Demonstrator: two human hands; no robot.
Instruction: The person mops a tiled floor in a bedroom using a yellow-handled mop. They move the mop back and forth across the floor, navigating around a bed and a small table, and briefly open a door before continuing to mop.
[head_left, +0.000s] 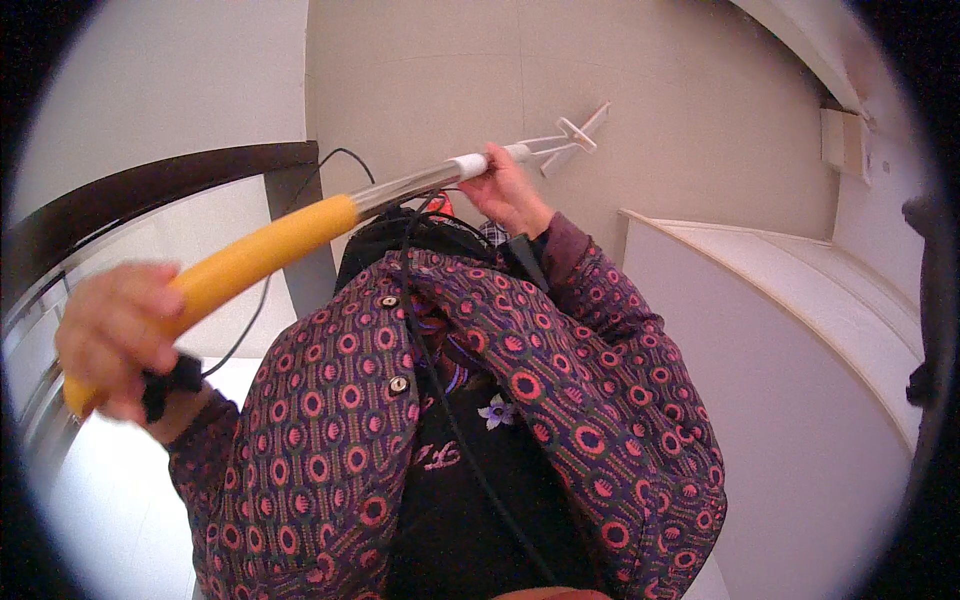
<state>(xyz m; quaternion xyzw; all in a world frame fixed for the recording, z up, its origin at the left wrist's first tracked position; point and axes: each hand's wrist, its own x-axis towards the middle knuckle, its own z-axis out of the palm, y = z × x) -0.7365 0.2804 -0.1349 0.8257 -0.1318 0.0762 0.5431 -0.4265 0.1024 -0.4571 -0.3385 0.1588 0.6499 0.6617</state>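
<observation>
A long-handled mop runs slantwise across the view. My left hand (120, 337) is closed around the end of its yellow foam grip (262, 247). Farther along, my right hand (506, 191) holds the metal pole (405, 187) beside a white plastic collar (471, 166). Thin white rods lead from there to a white mop head frame (576, 135), which is at the floor (667, 127). Whether its pad touches the floor cannot be told. Dark straps are on both wrists, and black cables hang in front of my patterned jacket.
A pale panel with a raised edge (750, 232) stands at the right. At the left are a dark brown frame (172, 169) and a white surface (120, 487). A small pale box-like fixture (844, 142) is at the far right wall. A black cable (262, 307) loops by my left side.
</observation>
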